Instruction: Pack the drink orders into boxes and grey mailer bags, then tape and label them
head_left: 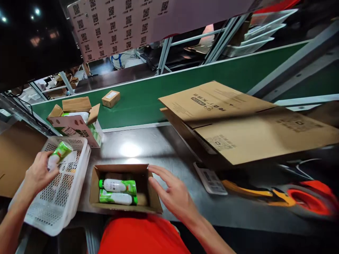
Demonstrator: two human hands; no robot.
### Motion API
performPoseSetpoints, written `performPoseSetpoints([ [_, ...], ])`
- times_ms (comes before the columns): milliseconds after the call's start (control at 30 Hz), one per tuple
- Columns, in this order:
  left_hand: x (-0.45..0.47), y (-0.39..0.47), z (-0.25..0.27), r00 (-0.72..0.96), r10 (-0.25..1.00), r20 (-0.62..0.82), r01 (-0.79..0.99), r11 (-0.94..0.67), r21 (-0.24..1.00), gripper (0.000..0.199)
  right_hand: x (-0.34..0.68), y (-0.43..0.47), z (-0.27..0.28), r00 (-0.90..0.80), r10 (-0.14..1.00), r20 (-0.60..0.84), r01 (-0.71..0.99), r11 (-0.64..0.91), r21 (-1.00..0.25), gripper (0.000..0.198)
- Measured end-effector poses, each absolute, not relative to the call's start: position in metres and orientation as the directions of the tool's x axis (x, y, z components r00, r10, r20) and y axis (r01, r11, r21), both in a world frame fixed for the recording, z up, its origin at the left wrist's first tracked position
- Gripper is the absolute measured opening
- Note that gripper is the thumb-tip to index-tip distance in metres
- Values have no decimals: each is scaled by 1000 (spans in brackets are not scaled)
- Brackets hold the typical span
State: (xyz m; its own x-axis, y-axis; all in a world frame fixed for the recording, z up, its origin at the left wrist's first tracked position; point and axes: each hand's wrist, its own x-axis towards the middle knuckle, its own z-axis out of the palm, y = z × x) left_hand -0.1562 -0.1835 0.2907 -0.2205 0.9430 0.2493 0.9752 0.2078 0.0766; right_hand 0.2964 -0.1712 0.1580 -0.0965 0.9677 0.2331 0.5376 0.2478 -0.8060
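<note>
My left hand is closed around a green-and-white bottle, holding it above a white perforated plastic basket. Two similar bottles, an upper one and a lower one, lie on their sides in an open cardboard box in front of me. Their caps point opposite ways. At the box's right side is my right hand, fingers stretched out and apart, with the fingertips touching the rim near its back corner.
Behind the basket stands an opened carton with bottles inside. A small closed box sits beyond it. Flattened cardboard is stacked at right, above a phone-like device and an orange-and-grey tape dispenser. A dark screen hangs upper left.
</note>
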Motion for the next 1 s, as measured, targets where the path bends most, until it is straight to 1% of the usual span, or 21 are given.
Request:
performPoseSetpoints([
  [67,-116,-207,296,85,946,313,975,-144,171,40,303,-172,137,25,983,180,549,137,-825,54],
  [100,-93,-213,291,223,926,305,931,-295,215,43,303,-171,126,31,990,140,544,100,-833,58],
  [133,-69,-215,282,334,902,275,880,-403,251,49,302,-171,117,9,995,103,539,82,-839,61],
  [167,-46,-212,268,418,881,220,842,-467,270,54,300,-170,110,-29,997,75,532,78,-843,62],
  [200,-24,-206,251,477,866,147,823,-499,270,59,298,-170,105,-66,996,56,527,83,-846,62],
  [233,-5,-197,232,518,852,77,819,-520,243,60,296,-171,102,-97,994,50,526,94,-845,63],
  [267,10,-186,213,533,846,-9,831,-521,193,58,294,-173,100,-125,991,53,529,112,-841,64],
  [300,22,-176,195,517,852,-85,854,-507,113,53,293,-175,100,-148,987,62,535,132,-834,67],
  [367,34,-158,166,422,887,-188,891,-444,-95,44,294,-181,101,-203,977,70,536,170,-827,71],
  [400,35,-152,156,358,908,-217,897,-399,-190,43,296,-185,101,-233,970,65,522,182,-833,74],
  [433,35,-149,150,299,924,-239,896,-358,-263,45,298,-188,101,-259,964,60,503,187,-844,76],
  [500,35,-148,145,218,937,-272,892,-305,-333,47,303,-193,99,-285,957,58,459,189,-868,79],
  [533,37,-149,145,204,936,-286,892,-298,-340,47,306,-196,96,-291,955,60,438,189,-879,80],
  [567,39,-150,146,225,928,-297,887,-321,-331,45,308,-198,94,-297,953,58,421,185,-888,81],
  [633,48,-151,146,379,876,-299,848,-458,-266,45,311,-201,88,-313,949,25,397,155,-904,84],
  [667,53,-152,144,474,827,-302,809,-544,-221,50,312,-202,85,-323,946,-3,394,132,-910,85],
  [733,62,-152,134,602,734,-316,729,-666,-159,72,315,-204,81,-347,936,-50,393,96,-915,88],
  [767,66,-151,128,618,715,-327,710,-686,-157,79,316,-205,80,-361,930,-63,392,90,-916,88],
  [833,74,-150,116,612,709,-351,700,-692,-176,86,319,-205,78,-391,917,-73,390,94,-916,86],
  [933,83,-149,105,689,625,-366,628,-768,-130,81,323,-206,77,-427,901,-83,407,109,-907,84],
  [1000,87,-148,104,715,590,-376,601,-793,-103,64,325,-207,74,-430,899,-83,424,120,-898,82],
])
